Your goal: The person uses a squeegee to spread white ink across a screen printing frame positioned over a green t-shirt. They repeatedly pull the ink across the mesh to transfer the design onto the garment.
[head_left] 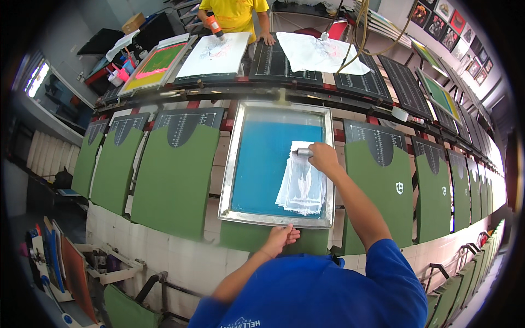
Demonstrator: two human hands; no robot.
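Note:
In front of me a silver-framed printing screen [226,180] with blue mesh [260,164] lies over a green shirt panel [240,235]. White ink [306,188] covers a rectangular area on the right half of the mesh. At the far end of this area my right hand [322,157] is wrapped round a squeegee [303,152] with a grey metal grip; its blade is hard to make out. My left hand [281,239] is at the middle of the frame's near edge, thumb against the rim and fingers curled just below it.
Green shirt panels [169,180] lie on black boards to the left, and more panels [377,202] to the right, some with a white emblem. Across the rail, a person in yellow [235,19] holds an orange heat gun [214,24] over white printed cloth [216,54]. Another multicoloured screen [158,63] stands far left.

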